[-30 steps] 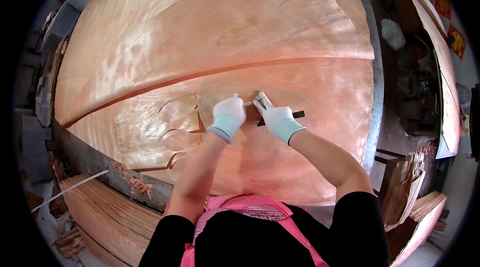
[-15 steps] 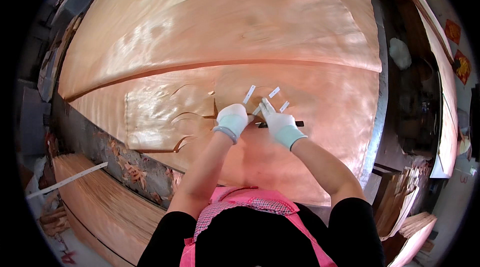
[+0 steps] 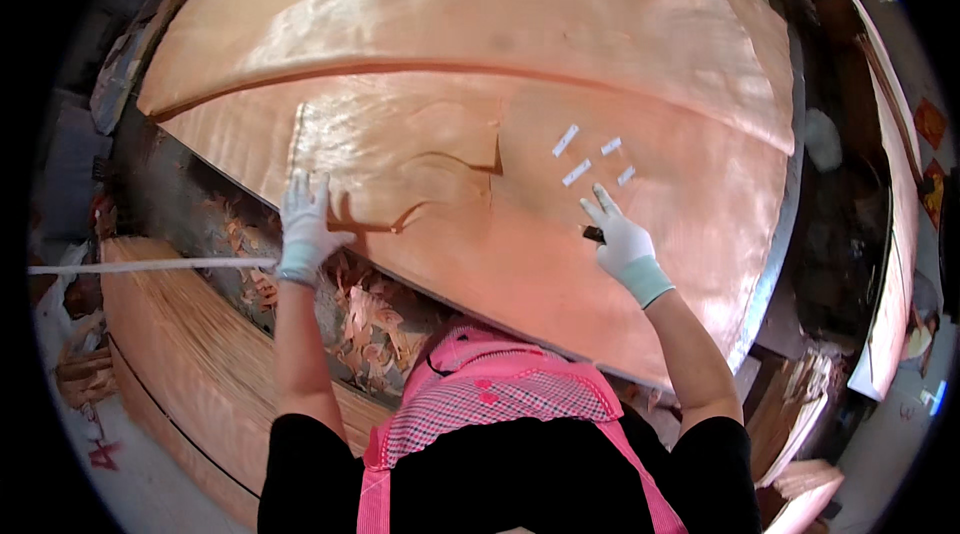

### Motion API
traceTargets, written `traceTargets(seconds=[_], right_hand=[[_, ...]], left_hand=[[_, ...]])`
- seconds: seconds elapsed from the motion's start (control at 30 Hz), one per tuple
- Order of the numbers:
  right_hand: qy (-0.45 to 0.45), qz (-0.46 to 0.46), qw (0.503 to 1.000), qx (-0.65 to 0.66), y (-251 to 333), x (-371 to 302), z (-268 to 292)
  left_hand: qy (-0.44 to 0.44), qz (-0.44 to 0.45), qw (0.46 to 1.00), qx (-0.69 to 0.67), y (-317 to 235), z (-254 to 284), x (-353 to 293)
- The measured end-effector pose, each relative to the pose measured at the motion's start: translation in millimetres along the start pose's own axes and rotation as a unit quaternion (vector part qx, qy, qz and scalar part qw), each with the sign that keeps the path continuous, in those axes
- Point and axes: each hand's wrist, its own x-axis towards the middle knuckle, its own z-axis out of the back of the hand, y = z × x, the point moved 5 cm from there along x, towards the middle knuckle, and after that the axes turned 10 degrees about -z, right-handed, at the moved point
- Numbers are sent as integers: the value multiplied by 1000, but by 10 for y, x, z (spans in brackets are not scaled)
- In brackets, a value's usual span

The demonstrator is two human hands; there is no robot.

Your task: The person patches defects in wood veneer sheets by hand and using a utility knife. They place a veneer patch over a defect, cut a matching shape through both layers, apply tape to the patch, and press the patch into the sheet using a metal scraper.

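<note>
My left hand (image 3: 306, 226), in a white glove with a pale green cuff, lies open with fingers spread on the lower left corner of a smaller piece of wood veneer (image 3: 370, 129). That piece has torn, curved edges on its right side and rests on a large veneer sheet (image 3: 520, 264). My gloved right hand (image 3: 628, 242) is over the large sheet, two fingers stretched out and the others curled round a slim black tool (image 3: 593, 233). Only the tool's end shows. Just beyond those fingertips, several short white tape strips (image 3: 577, 172) stick to the sheet.
Another broad veneer sheet (image 3: 480, 14) covers the far part of the table. A thick veneer stack (image 3: 190, 334) stands at the lower left, with a long white strip (image 3: 150, 265) across it. Torn scraps (image 3: 370, 319) lie along the table's near edge. More veneer (image 3: 795, 404) stands at the right.
My left hand has moved from beside the tape strips leftward to the smaller piece's corner and spread open. My right hand has drawn back off the strips, carrying the black tool. The view has shifted.
</note>
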Motion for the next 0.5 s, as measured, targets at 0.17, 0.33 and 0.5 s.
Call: traceTargets(seconds=[0.17,0.33,0.5], right_hand=[[-82,40,996,23,-342,-629,-372],[-12,-43,999,4,-347,-1352,-850],[45,-84,991,-93,-105,-1611,-1127]], left_hand=[[-67,-94,993,39,505,-344,72],[-196,-73,977,42,347,162,0],[-286,38,957,-1,747,478,-235]])
